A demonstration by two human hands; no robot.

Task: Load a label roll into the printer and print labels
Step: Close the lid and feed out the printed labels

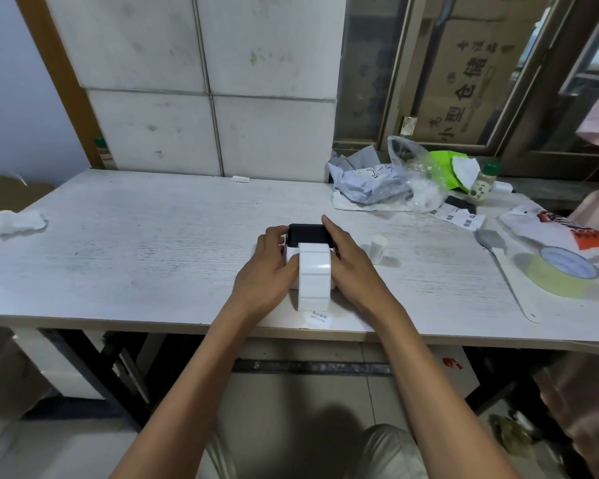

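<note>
A small white label printer (291, 252) with a black top part (308, 234) sits near the front edge of the white table (135, 243). A strip of blank white labels (313, 276) comes out of it and curves down over its front toward me, ending at a round "welcome" sticker (317, 319). My left hand (268, 271) clasps the printer's left side, thumb against the strip. My right hand (348, 261) clasps the right side, with fingers reaching the black part. The printer's body is mostly hidden by my hands and the strip.
A small white label core (377, 249) stands just right of the printer. Further right lie a tape roll (562, 271), a long white strip (509, 281), printed bags and papers (377, 181) and a spice bottle (480, 184). A crumpled tissue (16, 223) lies far left.
</note>
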